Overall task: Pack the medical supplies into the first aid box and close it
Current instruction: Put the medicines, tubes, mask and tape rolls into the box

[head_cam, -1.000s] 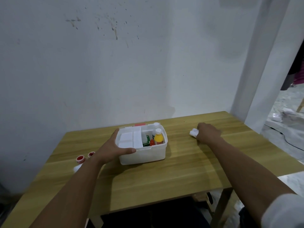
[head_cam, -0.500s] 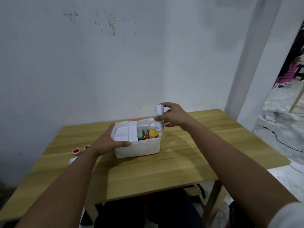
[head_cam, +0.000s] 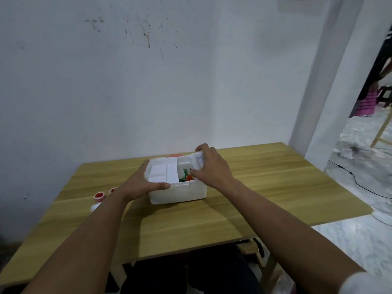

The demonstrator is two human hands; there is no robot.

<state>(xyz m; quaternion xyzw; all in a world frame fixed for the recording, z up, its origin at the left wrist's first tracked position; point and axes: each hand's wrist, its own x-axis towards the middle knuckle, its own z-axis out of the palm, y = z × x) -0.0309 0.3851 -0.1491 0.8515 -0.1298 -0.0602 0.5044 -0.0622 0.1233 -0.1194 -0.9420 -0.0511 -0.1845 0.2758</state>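
A white first aid box point(head_cam: 182, 193) stands open in the middle of the wooden table point(head_cam: 265, 187). Its left part holds white packets; green and red items show in the right compartment. My left hand point(head_cam: 141, 184) grips the box's left front rim, thumb along the edge. My right hand point(head_cam: 209, 166) is over the box's right side, shut on a small white bottle point(head_cam: 198, 161) that is tilted and partly down inside the right compartment. Part of the bottle is hidden by my fingers.
Two white bottles with red caps point(head_cam: 99, 197) lie at the table's left, partly behind my left forearm. A red piece point(head_cam: 176, 155) shows behind the box. The wall is right behind the table. A doorway with a person and a pink stool point(head_cam: 364, 105) opens at the right.
My right hand took the white bottle from the table's right side, carried it left and lowered it into the box's right compartment. My left hand stayed on the box.
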